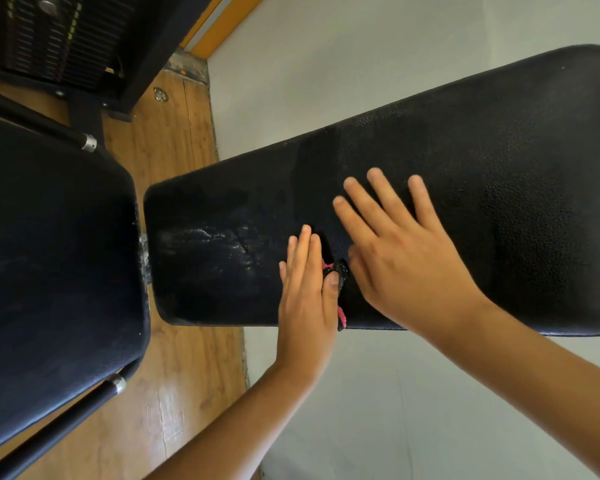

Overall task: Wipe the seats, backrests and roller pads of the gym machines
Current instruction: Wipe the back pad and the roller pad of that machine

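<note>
A long black textured backrest pad [499,174] runs from the centre to the right, with a wet shiny patch [215,251] near its left end. A dark cloth with pink trim [341,271] lies on the pad between my hands and is mostly hidden under them. My left hand [305,299] lies flat on the pad with straight fingers, its thumb touching the cloth's bunched edge. My right hand [395,244] presses flat on the pad with fingers spread, just right of the cloth. A black seat pad [49,271] sits to the left.
A black weight stack and its frame [66,39] stand at the top left. Two black bars with silver collars [89,143] run beside the seat. Wooden flooring [174,150] lies below, and a pale wall [361,57] is behind the backrest.
</note>
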Available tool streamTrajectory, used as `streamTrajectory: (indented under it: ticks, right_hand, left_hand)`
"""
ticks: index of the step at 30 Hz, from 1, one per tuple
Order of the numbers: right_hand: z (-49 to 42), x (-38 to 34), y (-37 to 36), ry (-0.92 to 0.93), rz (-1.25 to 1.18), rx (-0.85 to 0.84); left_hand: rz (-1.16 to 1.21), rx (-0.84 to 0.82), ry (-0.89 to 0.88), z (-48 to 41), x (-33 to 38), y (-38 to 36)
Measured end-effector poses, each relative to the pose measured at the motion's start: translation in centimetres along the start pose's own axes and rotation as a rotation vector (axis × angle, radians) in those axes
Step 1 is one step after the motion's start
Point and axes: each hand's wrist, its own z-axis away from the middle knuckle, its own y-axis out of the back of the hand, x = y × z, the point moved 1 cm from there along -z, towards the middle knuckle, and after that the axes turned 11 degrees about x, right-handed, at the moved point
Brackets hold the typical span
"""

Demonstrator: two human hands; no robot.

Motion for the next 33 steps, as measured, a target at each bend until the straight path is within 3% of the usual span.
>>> streamTrajectory:
  ticks: [7, 16, 24, 33]
  right_hand:
    - [0.6, -2.1, -2.8, 0.059, 0.173, -0.125]
    - [0.2, -2.3, -2.9, 0.047, 0.178, -0.113]
    - [0.3, -2.4, -3.2, 0.046, 0.179, -0.087]
    - [0.2, -2.3, -3.4, 0.054, 0.169, -0.070]
  left_hand:
    - [-0.030, 0.070, -0.029, -1.4, -3.6, 3.8]
    - [-0.040, -0.047, 0.003, -3.9, -3.1, 3.4]
    - [-0.055, -0.003, 0.009, -1.0, -3.5, 2.6]
    - [-0.013, 0.085, 0.030, -7.1, -0.9, 1.4]
